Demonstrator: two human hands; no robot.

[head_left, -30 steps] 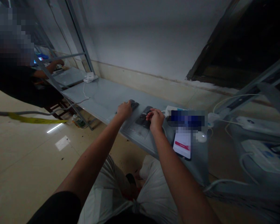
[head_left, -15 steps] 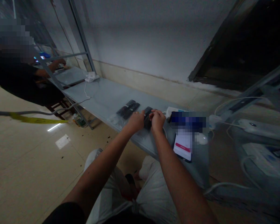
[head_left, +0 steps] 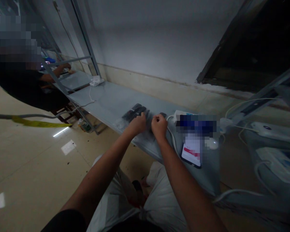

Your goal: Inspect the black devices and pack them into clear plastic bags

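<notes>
My left hand (head_left: 138, 124) is closed, thumb side up, at the right end of some dark packets (head_left: 133, 112). These look like black items in clear plastic, lying side by side on the narrow grey table (head_left: 106, 96). Close by on the right, my right hand (head_left: 159, 127) is curled with its fingers pressed together. A dark piece (head_left: 163, 114) shows just behind it. Between the hands there is a blurred, greyish patch that may be clear plastic. What the fingers of either hand hold is hidden or too small to tell.
A white power strip (head_left: 181, 116) with a cable and a lit phone (head_left: 191, 154) lie to the right. Further right are more white strips (head_left: 275, 130). A person in dark clothes (head_left: 19, 80) sits at the left. A wall runs behind the table.
My hands have moved apart a little, and the black packet seen between them is now mostly hidden or blurred. My right fingers have curled in more tightly. The view has shifted slightly.
</notes>
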